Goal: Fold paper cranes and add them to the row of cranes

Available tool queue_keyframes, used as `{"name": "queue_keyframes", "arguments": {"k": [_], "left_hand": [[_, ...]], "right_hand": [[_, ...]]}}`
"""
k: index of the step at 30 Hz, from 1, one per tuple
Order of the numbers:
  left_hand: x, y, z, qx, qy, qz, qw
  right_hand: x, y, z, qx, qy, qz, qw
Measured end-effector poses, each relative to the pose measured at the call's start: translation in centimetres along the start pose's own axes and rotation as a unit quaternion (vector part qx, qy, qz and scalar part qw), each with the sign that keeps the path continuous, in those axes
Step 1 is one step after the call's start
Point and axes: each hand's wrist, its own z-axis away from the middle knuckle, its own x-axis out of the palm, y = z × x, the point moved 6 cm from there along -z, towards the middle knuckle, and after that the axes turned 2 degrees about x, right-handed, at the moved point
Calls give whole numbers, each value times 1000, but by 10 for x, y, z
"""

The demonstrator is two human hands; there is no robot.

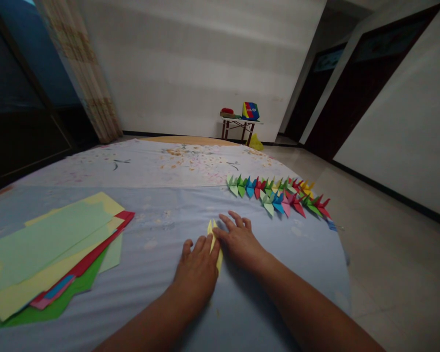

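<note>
A narrow folded piece of yellow origami paper (220,261), with two pointed tips at its far end, lies on the cloth in front of me. My left hand (200,264) rests over its left side, fingers stretched forward and pressing it down, partly hiding it. From the right, my right hand (242,242) touches the paper near the tips with its thumb, its other fingers apart and slightly bent. Beyond my right hand stand rows of folded paper cranes (275,188) in green, blue, red, pink and yellow.
A pile of coloured paper sheets (55,239) lies at the left. The round table wears a pale blue flowered cloth (150,303). By the far wall, a small table (238,120) bears a colourful box (251,111) and a red object. Dark doors are at the right.
</note>
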Motion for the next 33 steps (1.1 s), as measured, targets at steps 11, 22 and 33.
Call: {"name": "queue_keyframes", "arguments": {"k": [11, 22, 33], "left_hand": [[4, -6, -2, -18, 4, 5, 1000], [2, -4, -1, -24, -1, 7, 1000], [2, -7, -4, -15, 21, 21, 999]], "right_hand": [[3, 3, -5, 23, -10, 6, 1000], [3, 4, -6, 19, -1, 4, 1000], [3, 6, -10, 11, 1, -11, 1000]]}}
